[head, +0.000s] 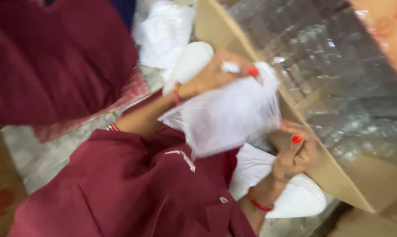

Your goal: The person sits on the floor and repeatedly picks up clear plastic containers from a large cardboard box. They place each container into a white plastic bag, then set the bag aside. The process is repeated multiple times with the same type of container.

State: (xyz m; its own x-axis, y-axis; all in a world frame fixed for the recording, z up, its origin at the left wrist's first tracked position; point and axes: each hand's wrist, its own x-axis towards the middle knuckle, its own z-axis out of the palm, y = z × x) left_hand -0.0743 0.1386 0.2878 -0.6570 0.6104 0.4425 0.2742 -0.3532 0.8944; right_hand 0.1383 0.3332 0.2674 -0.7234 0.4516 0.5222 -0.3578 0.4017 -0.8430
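The picture is blurred by motion. My left hand [216, 72] grips the top of a clear plastic bag [229, 116] with something white inside it. My right hand [295, 153], with red nails and a red thread at the wrist, pinches the bag's lower right edge beside the flap of a cardboard box [321, 171]. The bag hangs stretched between both hands above my maroon shirt [132, 188]. A smooth white rounded piece [192, 59] shows behind my left hand. Another white piece [295, 197] lies under my right wrist.
The open cardboard box holds shiny clear-wrapped packs [339, 74] at the upper right. More white wrapped items [163, 30] lie at the top centre. Maroon cloth [53, 57] fills the upper left, over a pale floor [40, 158].
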